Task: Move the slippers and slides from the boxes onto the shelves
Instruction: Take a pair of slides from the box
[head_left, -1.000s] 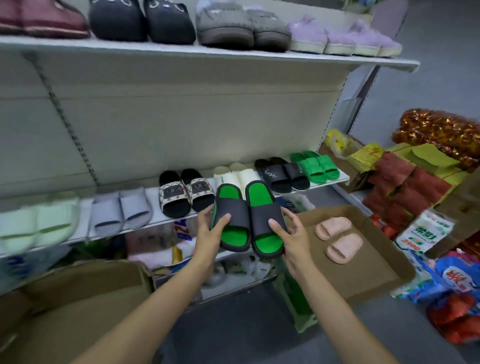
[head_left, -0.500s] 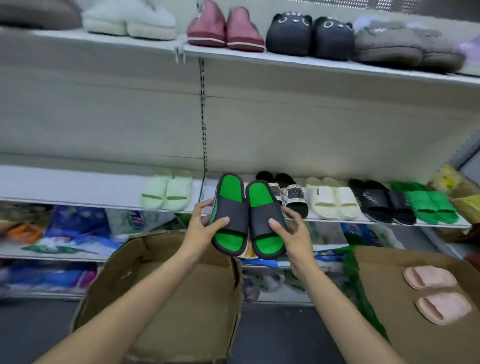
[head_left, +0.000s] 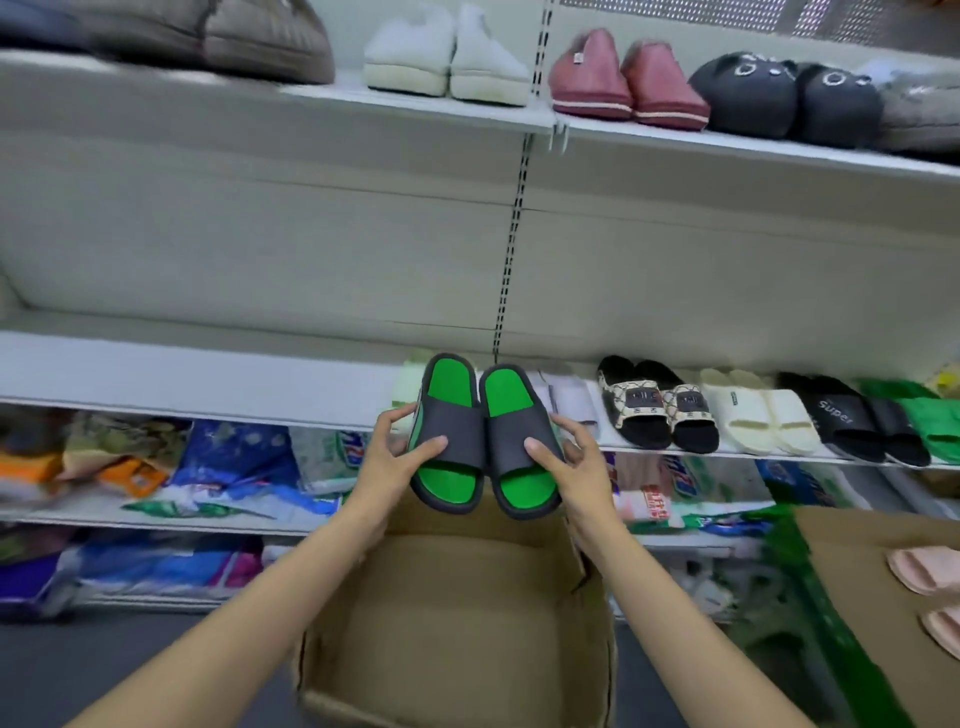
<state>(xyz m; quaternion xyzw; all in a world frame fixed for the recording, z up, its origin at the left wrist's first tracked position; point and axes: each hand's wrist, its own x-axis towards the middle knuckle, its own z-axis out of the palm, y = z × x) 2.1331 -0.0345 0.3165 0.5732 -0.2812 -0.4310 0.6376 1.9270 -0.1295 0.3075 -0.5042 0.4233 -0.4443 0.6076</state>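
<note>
I hold a pair of dark grey slides with green footbeds (head_left: 485, 436) side by side in front of the middle shelf (head_left: 208, 387). My left hand (head_left: 402, 452) grips the left slide, thumb across its strap. My right hand (head_left: 563, 457) grips the right slide the same way. Below them stands an open cardboard box (head_left: 457, 623), its inside bare. A second box (head_left: 852, 582) at the right holds a pair of pink slides (head_left: 930, 592).
The middle shelf carries patterned black slides (head_left: 657, 408), cream slides (head_left: 758, 410), black slides (head_left: 852, 421) and green slides (head_left: 930, 421) to the right; its left stretch is bare. Plush slippers (head_left: 628, 80) line the top shelf. Packaged goods (head_left: 218, 467) fill the lower shelves.
My view and both hands with the slides have shifted left along the shelving; the pair now sits at the joint between two shelf sections, above the bare box.
</note>
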